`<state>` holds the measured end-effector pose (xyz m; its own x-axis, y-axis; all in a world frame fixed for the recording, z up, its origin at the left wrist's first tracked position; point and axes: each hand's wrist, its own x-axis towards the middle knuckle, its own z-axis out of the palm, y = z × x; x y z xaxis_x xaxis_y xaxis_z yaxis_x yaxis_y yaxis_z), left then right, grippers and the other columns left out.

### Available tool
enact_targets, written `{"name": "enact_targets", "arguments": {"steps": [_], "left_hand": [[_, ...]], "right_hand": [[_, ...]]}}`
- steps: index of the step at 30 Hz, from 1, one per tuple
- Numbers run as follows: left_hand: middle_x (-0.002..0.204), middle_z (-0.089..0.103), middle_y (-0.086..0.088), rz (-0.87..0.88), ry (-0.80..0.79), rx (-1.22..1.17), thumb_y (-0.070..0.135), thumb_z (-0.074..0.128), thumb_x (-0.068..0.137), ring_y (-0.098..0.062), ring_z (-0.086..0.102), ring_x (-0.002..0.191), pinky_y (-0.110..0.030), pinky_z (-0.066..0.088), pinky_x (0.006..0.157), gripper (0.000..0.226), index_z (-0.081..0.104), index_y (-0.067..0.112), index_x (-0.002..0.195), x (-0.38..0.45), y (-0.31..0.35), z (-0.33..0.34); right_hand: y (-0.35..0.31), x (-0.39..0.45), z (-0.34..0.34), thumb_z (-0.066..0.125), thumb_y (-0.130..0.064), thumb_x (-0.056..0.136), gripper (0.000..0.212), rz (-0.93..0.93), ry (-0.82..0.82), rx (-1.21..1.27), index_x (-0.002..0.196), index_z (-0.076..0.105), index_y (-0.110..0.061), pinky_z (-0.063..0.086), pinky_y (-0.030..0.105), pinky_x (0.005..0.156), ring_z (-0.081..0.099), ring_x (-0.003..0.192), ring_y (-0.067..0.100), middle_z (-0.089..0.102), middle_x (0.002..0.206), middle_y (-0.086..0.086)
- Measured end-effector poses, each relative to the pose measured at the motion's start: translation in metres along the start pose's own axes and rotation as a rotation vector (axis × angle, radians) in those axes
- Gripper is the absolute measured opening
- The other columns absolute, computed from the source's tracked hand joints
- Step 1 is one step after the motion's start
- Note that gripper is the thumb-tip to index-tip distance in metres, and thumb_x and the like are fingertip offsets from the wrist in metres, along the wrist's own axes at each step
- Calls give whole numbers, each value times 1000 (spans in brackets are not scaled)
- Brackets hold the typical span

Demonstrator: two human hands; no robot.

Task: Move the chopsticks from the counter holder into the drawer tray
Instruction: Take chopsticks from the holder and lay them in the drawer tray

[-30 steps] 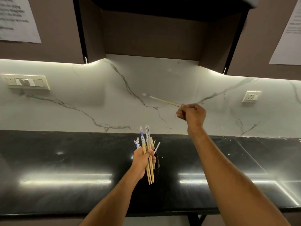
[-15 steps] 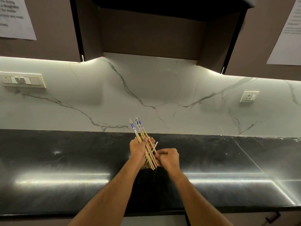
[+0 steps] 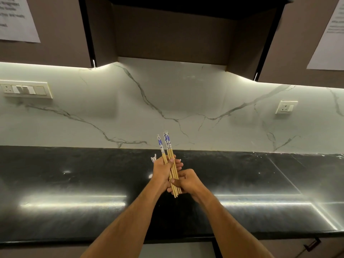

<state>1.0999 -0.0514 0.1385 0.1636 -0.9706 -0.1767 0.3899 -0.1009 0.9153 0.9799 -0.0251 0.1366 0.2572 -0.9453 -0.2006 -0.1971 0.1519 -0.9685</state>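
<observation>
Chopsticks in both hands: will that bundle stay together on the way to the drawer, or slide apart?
The chopsticks look thin, stiff and smooth, so single ones may slip lengthwise. They already fan out above the left hand. The right hand gripping the lower ends probably helps.

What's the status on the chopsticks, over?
Left hand and right hand both gripping chopsticks. Bundle above counter. Drawer tray not visible.

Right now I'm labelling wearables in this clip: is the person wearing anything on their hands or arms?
Nothing worn shows. The left hand and right hand are bare, with no gloves, rings or watch visible. Both forearms are bare down to the bottom edge of the picture, with no sleeve in view.
</observation>
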Motion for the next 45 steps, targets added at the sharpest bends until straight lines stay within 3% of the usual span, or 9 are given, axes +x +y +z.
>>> {"name": "enact_targets", "arguments": {"steps": [8, 15, 17, 20, 24, 29, 33, 39, 45], "left_hand": [[94, 73, -17, 31, -147, 63, 10, 47, 105, -28, 74, 87, -43, 60, 87, 23, 66, 3, 116, -2, 9, -4], [88, 76, -11, 227, -173, 454, 6, 53, 102, -17, 76, 82, -25, 61, 76, 16, 70, 7, 103, -14, -11, -6], [88, 75, -7, 255, -145, 492, 4, 54, 101, -15, 75, 84, -25, 60, 77, 17, 70, 8, 102, -14, -25, -17], [84, 75, -9, 256, -150, 471, -2, 52, 99, -22, 74, 85, -32, 60, 83, 20, 70, 5, 98, -15, -51, -34], [85, 75, -6, 226, -171, 530, -4, 52, 97, -15, 73, 85, -26, 55, 84, 22, 70, 6, 92, -16, -86, -46], [95, 74, -2, 211, -190, 530, -6, 52, 97, -11, 71, 91, -22, 57, 78, 26, 70, 11, 90, -15, -114, -48], [107, 71, -7, 227, -216, 477, -9, 49, 98, -16, 70, 101, -29, 59, 86, 25, 67, 6, 110, -10, -121, -51], [92, 67, -5, 207, -245, 529, -9, 50, 97, -11, 66, 84, -20, 54, 72, 23, 65, 8, 95, -4, -117, -53], [93, 69, -6, 162, -229, 600, -7, 51, 98, -9, 68, 84, -16, 54, 73, 19, 66, 5, 95, -1, -129, -59]], "right_hand": [[21, 3, -5, 65, 1, 94, 17, -7, 34, -57, 110, 68, 4, 62, 46, 83, 77, 86, 32, 78, 90, 20], [31, 8, -6, 64, 14, 85, 20, -94, -2, -274, 91, 68, -5, 62, 37, 78, 72, 79, 14, 71, 83, 4], [22, 10, -12, 53, 22, 87, 33, -108, 65, -156, 106, 65, -2, 59, 25, 71, 72, 81, 10, 70, 90, 2], [10, 18, -24, 62, 14, 88, 48, -187, 252, -59, 132, 57, -3, 57, 25, 87, 70, 99, 11, 70, 107, 1], [13, 24, -14, 74, -7, 88, 57, -278, 134, -252, 140, 52, -15, 53, 24, 98, 67, 113, 8, 69, 123, -2], [40, 29, 4, 68, 6, 90, 35, -244, 101, -173, 121, 66, -9, 60, 33, 92, 74, 101, 10, 77, 107, 3], [57, 32, 12, 61, 11, 92, 24, -210, 148, 14, 111, 70, -1, 59, 43, 95, 76, 99, 19, 79, 100, 9], [55, 36, 16, 54, 11, 96, 24, -238, 127, 0, 109, 70, 0, 59, 44, 94, 76, 97, 21, 79, 98, 9], [59, 36, 15, 52, 6, 99, 23, -206, 99, -7, 109, 70, -2, 57, 49, 96, 76, 98, 22, 78, 100, 10]]}}
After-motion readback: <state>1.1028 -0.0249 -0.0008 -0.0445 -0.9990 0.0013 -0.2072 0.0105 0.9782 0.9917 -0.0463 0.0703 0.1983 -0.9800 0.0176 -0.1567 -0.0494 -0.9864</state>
